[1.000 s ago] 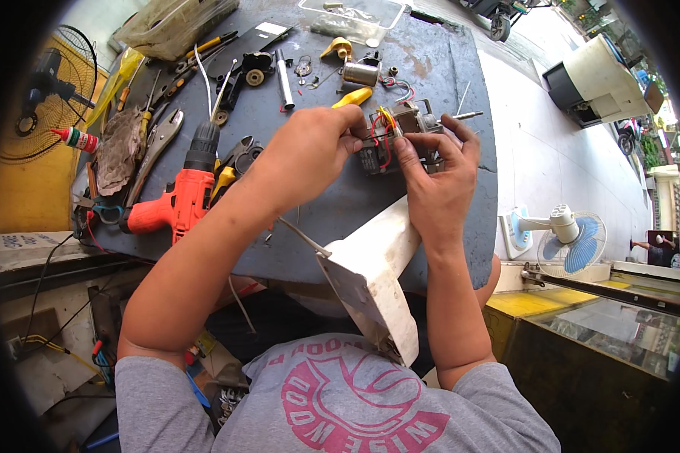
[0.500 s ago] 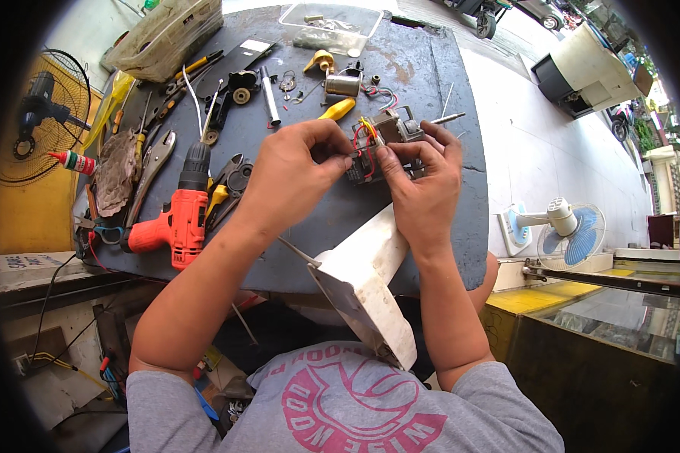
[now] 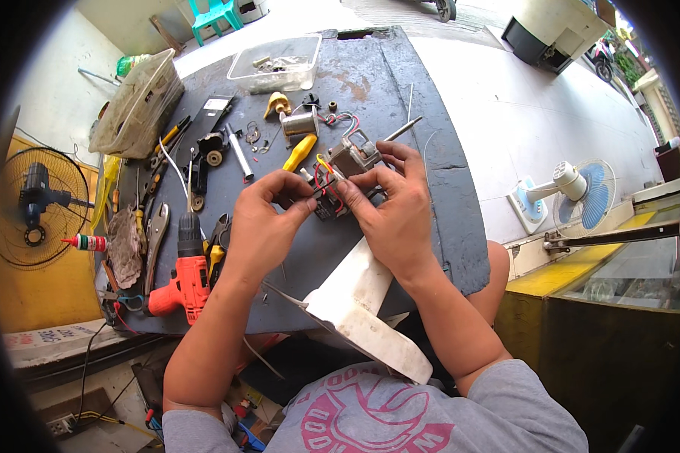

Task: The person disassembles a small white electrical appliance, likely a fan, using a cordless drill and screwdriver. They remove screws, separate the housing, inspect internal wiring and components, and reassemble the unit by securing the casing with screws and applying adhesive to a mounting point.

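Observation:
My left hand (image 3: 268, 226) pinches a thin dark wire (image 3: 319, 188) at the left side of a metal motor (image 3: 355, 157) with red and yellow wires and a protruding shaft. My right hand (image 3: 393, 226) is closed on the motor, its thumb against the wires near a dark boxy part. A white plastic housing (image 3: 355, 302) with a grey cord lies below my right hand, reaching over the table edge. Above my hands are a yellow-handled tool (image 3: 301, 151) and a silver cylinder (image 3: 301, 123). An orange drill (image 3: 189, 287) rests left of my left forearm.
The worn grey table (image 3: 453, 249) holds assorted hand tools, a clear bin (image 3: 140, 102), a shallow tray (image 3: 242, 75) and loose small parts. A black fan (image 3: 36, 208) stands left, a white fan (image 3: 582, 196) right, and a glass-topped yellow cabinet (image 3: 597, 287) at the lower right.
The view has tilted, so the table and both hands sit lower in the picture, with more background showing at the top. Both hands stay on the motor and its wires.

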{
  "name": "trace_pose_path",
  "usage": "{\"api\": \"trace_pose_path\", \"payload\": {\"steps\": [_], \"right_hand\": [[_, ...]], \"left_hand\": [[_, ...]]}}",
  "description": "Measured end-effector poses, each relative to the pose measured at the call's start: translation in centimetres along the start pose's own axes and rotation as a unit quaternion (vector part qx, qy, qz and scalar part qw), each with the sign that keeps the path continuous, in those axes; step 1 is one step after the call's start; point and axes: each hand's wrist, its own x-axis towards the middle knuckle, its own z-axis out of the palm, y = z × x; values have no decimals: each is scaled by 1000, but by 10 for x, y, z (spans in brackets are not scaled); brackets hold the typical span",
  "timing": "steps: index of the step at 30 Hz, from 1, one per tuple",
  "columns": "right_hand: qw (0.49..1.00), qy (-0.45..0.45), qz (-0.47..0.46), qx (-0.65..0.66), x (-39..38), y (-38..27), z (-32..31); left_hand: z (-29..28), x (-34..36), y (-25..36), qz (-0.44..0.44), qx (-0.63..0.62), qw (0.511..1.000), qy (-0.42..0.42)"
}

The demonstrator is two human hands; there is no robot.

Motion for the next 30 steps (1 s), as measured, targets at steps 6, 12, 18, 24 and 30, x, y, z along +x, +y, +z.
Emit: {"api": "trace_pose_path", "payload": {"steps": [6, 12, 18, 24, 30], "right_hand": [[1000, 1, 8, -1, -1, 2, -1], [1000, 2, 9, 13, -1, 4, 0], [1000, 6, 14, 27, -1, 5, 1], [1000, 9, 5, 24, -1, 6, 1], [999, 3, 21, 35, -2, 6, 1]], "left_hand": [[-12, 9, 6, -34, -25, 999, -10], [-18, 11, 17, -63, 30, 997, -23], [-15, 13, 15, -84, 25, 995, -47], [-17, 21, 15, -86, 49, 993, -70], [-20, 32, 21, -29, 111, 990, -88]]}}
